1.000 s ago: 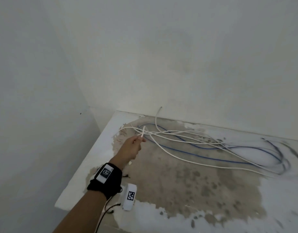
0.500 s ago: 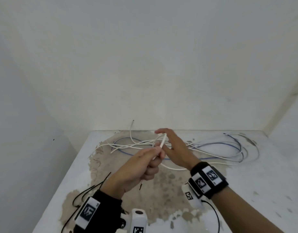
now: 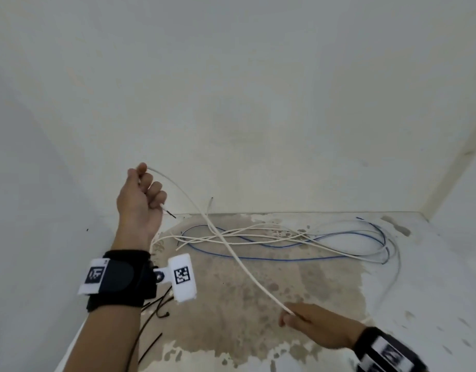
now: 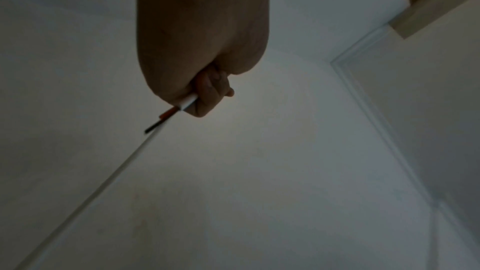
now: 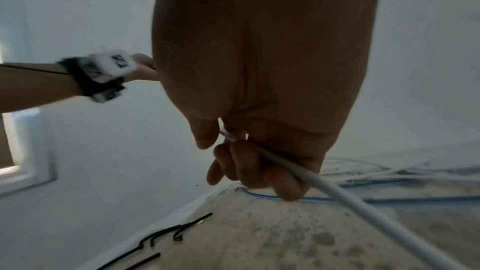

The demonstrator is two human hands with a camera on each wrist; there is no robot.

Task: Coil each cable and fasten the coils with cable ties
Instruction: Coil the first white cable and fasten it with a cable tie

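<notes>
My left hand (image 3: 140,194) is raised by the back wall, fist curled round the end of a white cable (image 3: 226,245). The cable's stripped red and black tip (image 4: 161,119) sticks out below the fist. From there the cable slopes down across the table to my right hand (image 3: 298,318), low at the front right, whose fingers (image 5: 246,167) curl round it. More white cable and a blue cable (image 3: 285,257) lie tangled in long loops at the back of the table. Black cable ties (image 3: 151,318) lie at the front left, also seen as cable ties (image 5: 166,235) in the right wrist view.
The table (image 3: 432,304) is white with a large worn brown patch (image 3: 258,304). It stands in a corner, with white walls on the left, at the back and on the right. A window frame (image 5: 28,171) shows at the left in the right wrist view.
My hands were together above the tangle. Now the left has risen up and left with the cable end, and the right has slid down the cable toward the front right, stretching it.
</notes>
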